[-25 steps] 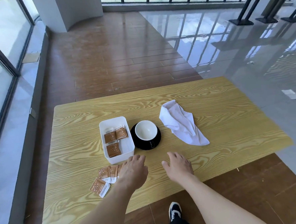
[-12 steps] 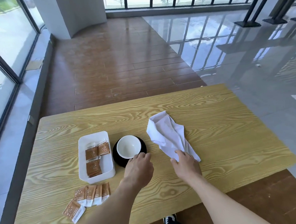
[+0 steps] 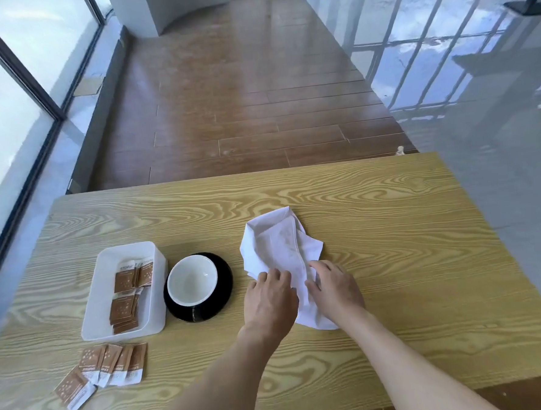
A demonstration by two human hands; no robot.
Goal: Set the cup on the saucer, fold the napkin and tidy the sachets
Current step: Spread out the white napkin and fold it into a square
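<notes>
Napkin (image 3: 280, 251), crumpled, right of the saucer (image 3: 221, 282): both hands have moved onto its near end since a second ago, left hand (image 3: 270, 298) and right hand (image 3: 336, 288) curled, fingers pinching cloth, so folding looks begun. Cup (image 3: 192, 278) already on the saucer. Sachets: some in the white tray (image 3: 93, 304) left of the saucer, loose sachets (image 3: 106, 367) nearer than the tray on the table (image 3: 391, 229), nothing blocking.

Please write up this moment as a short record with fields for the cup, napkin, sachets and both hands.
cup: white, empty, upright on the black saucer
napkin: white, crumpled, not yet folded, lying on the table
sachets in tray: several brown ones inside the white tray
loose sachets: about five on the table in front of the tray
left hand: on the napkin's near left edge
right hand: on the napkin's near right edge
</notes>
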